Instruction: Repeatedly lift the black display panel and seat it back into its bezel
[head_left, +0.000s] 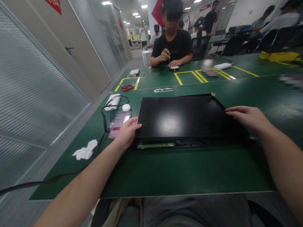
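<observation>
A large flat black panel point(182, 115) lies on the green table point(180, 170), with a green circuit strip point(156, 145) showing along its near edge. My left hand point(126, 132) grips the panel's near left corner, thumb on top. My right hand point(248, 118) rests on the panel's right edge with fingers stretched flat.
Left of the panel lie a phone point(119, 124), a white charger with black cable point(113, 101), a small white case point(126, 107) and a crumpled tissue point(85, 150). Red scissors point(127, 87) lie farther back. A person in black point(172, 44) sits opposite, handling a small device.
</observation>
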Available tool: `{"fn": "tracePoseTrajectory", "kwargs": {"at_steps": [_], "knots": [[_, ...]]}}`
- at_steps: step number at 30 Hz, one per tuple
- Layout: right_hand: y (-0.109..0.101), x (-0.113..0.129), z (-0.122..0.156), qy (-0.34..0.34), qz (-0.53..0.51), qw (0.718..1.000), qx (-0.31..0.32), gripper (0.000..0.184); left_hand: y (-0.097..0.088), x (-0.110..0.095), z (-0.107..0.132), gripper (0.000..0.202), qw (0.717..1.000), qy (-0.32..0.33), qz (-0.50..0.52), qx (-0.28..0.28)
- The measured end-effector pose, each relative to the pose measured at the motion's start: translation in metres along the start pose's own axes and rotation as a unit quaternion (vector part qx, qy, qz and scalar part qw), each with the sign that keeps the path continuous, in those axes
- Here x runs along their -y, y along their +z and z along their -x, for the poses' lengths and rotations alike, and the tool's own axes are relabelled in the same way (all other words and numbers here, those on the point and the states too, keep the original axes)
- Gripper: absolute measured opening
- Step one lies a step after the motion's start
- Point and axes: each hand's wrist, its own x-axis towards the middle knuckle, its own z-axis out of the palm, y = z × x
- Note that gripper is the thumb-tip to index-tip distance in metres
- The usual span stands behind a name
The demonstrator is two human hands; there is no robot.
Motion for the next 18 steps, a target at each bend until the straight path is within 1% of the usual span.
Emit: {"fn": "tracePoseTrajectory", "kwargs": {"at_steps": [4,8,13,18], "knots": [[0.000,-0.007,-0.005,-0.001,0.003,1.000,0.001,0.035,0.000,-0.001,0.000,0.045,1.000,0.000,-0.002,0.004],[0.001,-0.010,-0.007,-0.007,0.001,1.000,-0.011,0.035,0.001,-0.001,0.001,0.047,1.000,0.001,-0.001,0.004],[0.001,-0.005,-0.002,-0.004,0.010,1.000,-0.014,0.036,0.002,-0.001,0.002,0.043,1.000,0.002,-0.009,0.001],[0.001,0.003,0.004,0.002,0.016,1.000,-0.021,0.029,0.001,0.000,0.002,0.042,1.000,0.004,-0.010,-0.004]]}}
